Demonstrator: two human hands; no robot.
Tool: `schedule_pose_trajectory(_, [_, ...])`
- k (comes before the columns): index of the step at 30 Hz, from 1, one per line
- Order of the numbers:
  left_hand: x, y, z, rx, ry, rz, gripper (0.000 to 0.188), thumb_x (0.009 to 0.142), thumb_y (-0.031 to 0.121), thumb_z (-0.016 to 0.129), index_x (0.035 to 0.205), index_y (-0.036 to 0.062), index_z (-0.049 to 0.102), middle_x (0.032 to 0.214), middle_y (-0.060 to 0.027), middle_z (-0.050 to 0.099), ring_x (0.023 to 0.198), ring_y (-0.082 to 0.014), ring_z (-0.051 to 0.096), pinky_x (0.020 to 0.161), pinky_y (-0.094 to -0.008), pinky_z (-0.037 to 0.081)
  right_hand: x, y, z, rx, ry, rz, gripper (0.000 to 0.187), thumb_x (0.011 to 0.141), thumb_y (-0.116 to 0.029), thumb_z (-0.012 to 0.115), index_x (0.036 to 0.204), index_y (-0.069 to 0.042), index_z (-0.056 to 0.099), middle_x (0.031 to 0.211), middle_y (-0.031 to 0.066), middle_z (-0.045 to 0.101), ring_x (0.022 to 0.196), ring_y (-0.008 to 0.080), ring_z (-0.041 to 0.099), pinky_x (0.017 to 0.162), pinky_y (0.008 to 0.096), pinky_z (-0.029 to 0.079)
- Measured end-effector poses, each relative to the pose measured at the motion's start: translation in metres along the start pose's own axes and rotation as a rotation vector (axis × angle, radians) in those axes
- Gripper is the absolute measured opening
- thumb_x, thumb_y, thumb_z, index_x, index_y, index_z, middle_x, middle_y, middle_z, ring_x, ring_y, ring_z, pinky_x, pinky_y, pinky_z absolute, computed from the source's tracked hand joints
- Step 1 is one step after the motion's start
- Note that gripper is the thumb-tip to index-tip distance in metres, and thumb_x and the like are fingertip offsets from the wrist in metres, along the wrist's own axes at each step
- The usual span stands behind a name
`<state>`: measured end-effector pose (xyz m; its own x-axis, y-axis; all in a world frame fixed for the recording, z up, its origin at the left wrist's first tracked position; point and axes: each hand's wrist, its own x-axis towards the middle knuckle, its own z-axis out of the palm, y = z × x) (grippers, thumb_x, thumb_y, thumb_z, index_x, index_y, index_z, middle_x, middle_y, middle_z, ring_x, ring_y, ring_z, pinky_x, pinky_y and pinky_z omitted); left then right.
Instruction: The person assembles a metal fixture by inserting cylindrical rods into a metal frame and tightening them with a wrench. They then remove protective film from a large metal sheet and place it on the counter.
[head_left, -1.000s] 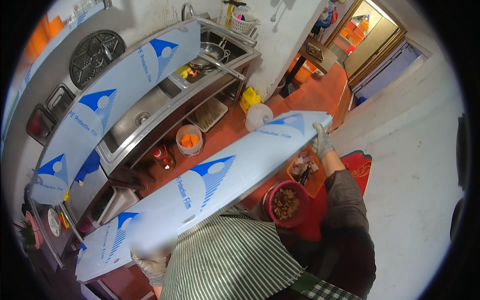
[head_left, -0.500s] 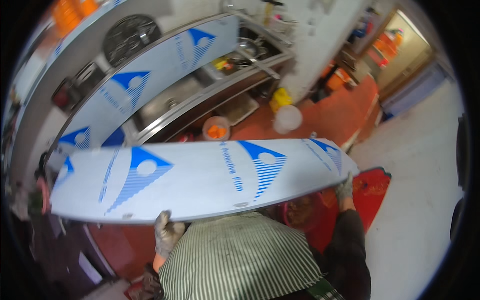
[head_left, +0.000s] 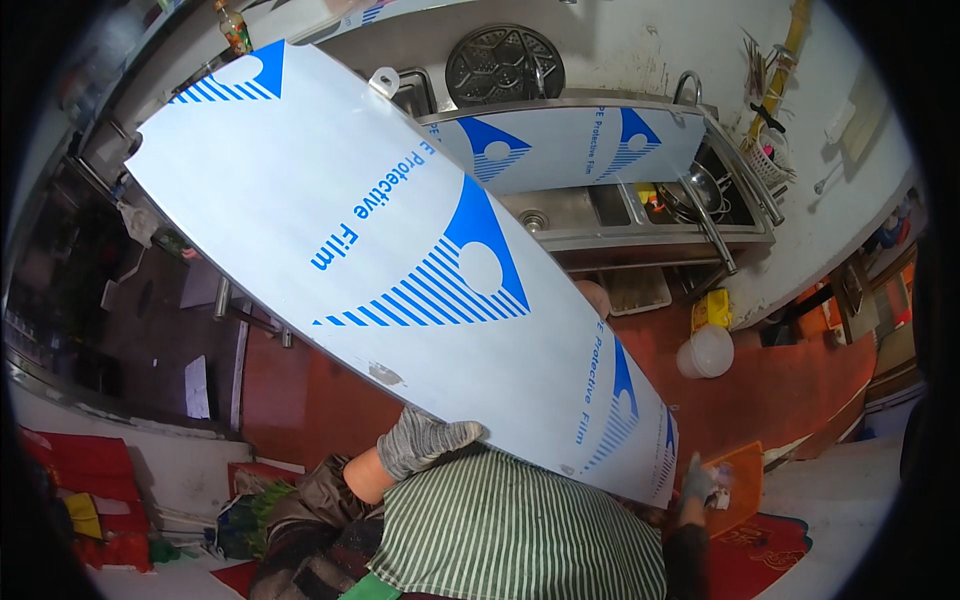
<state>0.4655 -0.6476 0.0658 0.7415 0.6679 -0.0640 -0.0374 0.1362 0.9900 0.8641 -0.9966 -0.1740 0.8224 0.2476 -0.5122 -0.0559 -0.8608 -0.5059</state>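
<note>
A long metal panel, wrapped in white protective film with blue markings, slants across the view from upper left to lower right. My left hand, in a grey knitted glove, grips its near edge; some fingers are hidden. A small holed tab sticks out from the panel's far edge. Just beyond the panel's lower right end is my gloved right hand, slightly blurred. Its fingers point up and look apart from the panel, beside an orange container.
Behind the panel stands a steel sink unit with a film-covered backboard and a wok. A white bucket and a yellow container are on the red floor. Metal bars show under the panel's left side.
The panel has turned from nearly level to a steep slant, its left end up and away, its right end lower. My right hand has come off its right end. The view has shifted left.
</note>
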Motion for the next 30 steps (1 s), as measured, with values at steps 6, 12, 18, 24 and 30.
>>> schedule_pose_trajectory(6, [0.001,-0.001,-0.005,0.175,-0.060,0.064,0.065,0.077,0.031,0.075,0.127,0.0021,0.047,0.118,-0.0139,0.057,0.110,-0.0248,0.054,0.093,-0.0394,0.045,0.046,-0.220,0.033,0.198,0.038,-0.445,0.046,0.089,-0.046,0.052,0.096,-0.003,0.067,0.083,0.0132,0.064,0.075,0.0254,0.058,0.071,0.0373,0.045])
schedule_pose_trajectory(12, [0.011,-0.011,-0.013,0.107,-0.115,0.041,0.067,0.077,0.034,0.075,0.128,0.0027,0.046,0.120,-0.0139,0.056,0.111,-0.0247,0.053,0.094,-0.0402,0.044,0.050,-0.341,0.072,-0.152,-0.280,-0.774,0.048,0.089,-0.046,0.054,0.091,0.000,0.067,0.073,0.0111,0.065,0.064,0.0232,0.059,0.062,0.0340,0.047])
schedule_pose_trajectory(18, [0.014,-0.041,-0.025,-0.075,-0.088,0.042,0.069,0.077,0.037,0.075,0.129,0.0033,0.045,0.122,-0.0139,0.055,0.113,-0.0247,0.052,0.094,-0.0411,0.043,0.090,-0.356,0.070,-0.424,-0.506,-1.144,0.038,0.092,-0.033,0.052,0.075,-0.001,0.062,0.066,0.0097,0.060,0.059,0.0179,0.057,0.053,0.0328,0.045])
schedule_pose_trajectory(24, [0.012,-0.070,-0.024,-0.355,0.187,0.040,0.077,0.081,0.055,0.064,0.135,0.0066,0.038,0.133,-0.0149,0.046,0.123,-0.0247,0.044,0.101,-0.0444,0.037,0.089,-0.378,0.023,-0.661,-0.576,-1.035,0.042,0.095,-0.042,0.040,0.110,-0.008,0.060,0.089,0.0185,0.066,0.086,0.0301,0.064,0.074,0.0356,0.050])
schedule_pose_trajectory(30, [0.044,-0.080,-0.006,-0.646,0.396,0.031,0.085,0.085,0.068,0.044,0.141,0.0066,0.028,0.143,-0.0116,0.034,0.133,-0.0253,0.029,0.109,-0.0447,0.025,0.052,-0.388,-0.062,-0.797,-0.384,-1.375,0.023,0.093,-0.025,0.045,0.106,-0.008,0.054,0.082,0.0164,0.065,0.075,0.0315,0.064,0.061,0.0363,0.051])
